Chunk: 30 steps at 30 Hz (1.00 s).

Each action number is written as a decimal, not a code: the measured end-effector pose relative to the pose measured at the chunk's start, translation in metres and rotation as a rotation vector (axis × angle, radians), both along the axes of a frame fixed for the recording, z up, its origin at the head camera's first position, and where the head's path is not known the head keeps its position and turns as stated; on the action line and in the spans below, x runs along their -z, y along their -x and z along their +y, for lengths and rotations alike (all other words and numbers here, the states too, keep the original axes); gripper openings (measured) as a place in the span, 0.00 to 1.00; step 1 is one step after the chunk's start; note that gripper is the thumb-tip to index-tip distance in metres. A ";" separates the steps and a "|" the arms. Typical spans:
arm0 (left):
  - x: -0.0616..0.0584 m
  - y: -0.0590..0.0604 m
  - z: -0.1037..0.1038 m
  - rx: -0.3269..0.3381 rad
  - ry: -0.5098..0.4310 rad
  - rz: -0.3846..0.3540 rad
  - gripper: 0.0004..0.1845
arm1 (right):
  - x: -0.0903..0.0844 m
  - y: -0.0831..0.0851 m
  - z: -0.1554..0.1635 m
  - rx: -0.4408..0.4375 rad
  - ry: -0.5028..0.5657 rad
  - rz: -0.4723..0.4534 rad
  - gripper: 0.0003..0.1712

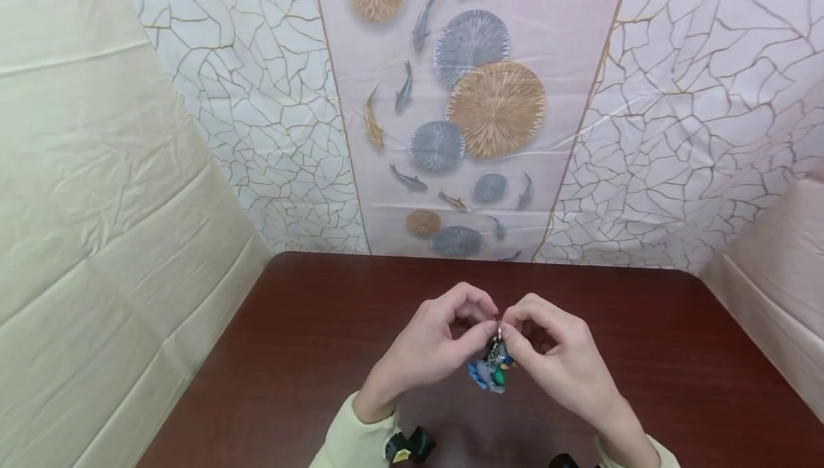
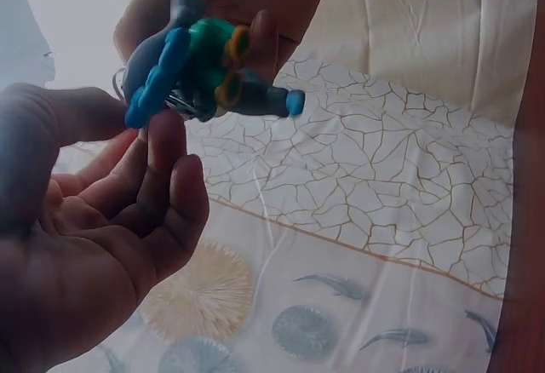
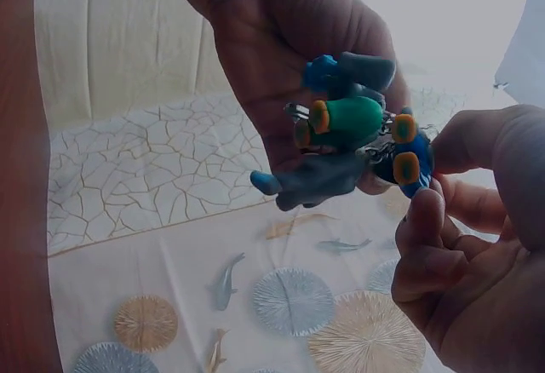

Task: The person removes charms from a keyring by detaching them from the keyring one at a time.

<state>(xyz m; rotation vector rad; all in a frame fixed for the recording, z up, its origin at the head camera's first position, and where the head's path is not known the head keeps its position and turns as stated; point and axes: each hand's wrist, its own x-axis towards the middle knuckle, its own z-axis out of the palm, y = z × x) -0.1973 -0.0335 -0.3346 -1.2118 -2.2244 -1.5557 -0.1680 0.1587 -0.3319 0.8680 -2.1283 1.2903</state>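
Polished red-brown tabletop (image 1: 296, 368) spreads below, with a koi-printed cloth (image 1: 463, 106) behind. Above it, colourful charms (image 1: 489, 373) dangle from a small metal ring (image 1: 498, 330) between the hands. For good control, I'd keep the grip on the metal and let the short chains (image 3: 381, 151) hang untwisted. Left hand (image 1: 433, 343) and right hand (image 1: 565, 357) each pinch at the ring, thumb towards bent forefinger.
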 end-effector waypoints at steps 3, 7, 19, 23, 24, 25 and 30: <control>0.000 0.000 0.000 -0.008 0.024 -0.041 0.05 | 0.000 -0.001 -0.001 0.004 -0.004 -0.002 0.17; 0.000 0.001 -0.001 -0.002 0.058 -0.040 0.03 | -0.001 -0.003 -0.001 0.000 -0.003 0.013 0.17; 0.001 0.001 -0.004 0.045 0.082 0.057 0.04 | 0.000 -0.005 -0.002 -0.111 -0.008 0.122 0.20; 0.001 0.000 -0.003 0.059 0.103 0.089 0.06 | 0.001 -0.005 -0.001 -0.138 0.002 0.128 0.21; 0.001 0.000 -0.003 0.061 0.107 0.098 0.06 | 0.001 -0.005 -0.001 -0.140 0.001 0.124 0.21; 0.000 0.000 -0.003 0.062 0.110 0.112 0.06 | 0.001 -0.006 -0.001 -0.145 -0.002 0.116 0.21; 0.000 0.001 -0.004 0.041 0.112 0.185 0.07 | -0.003 -0.009 0.000 -0.163 -0.028 0.076 0.20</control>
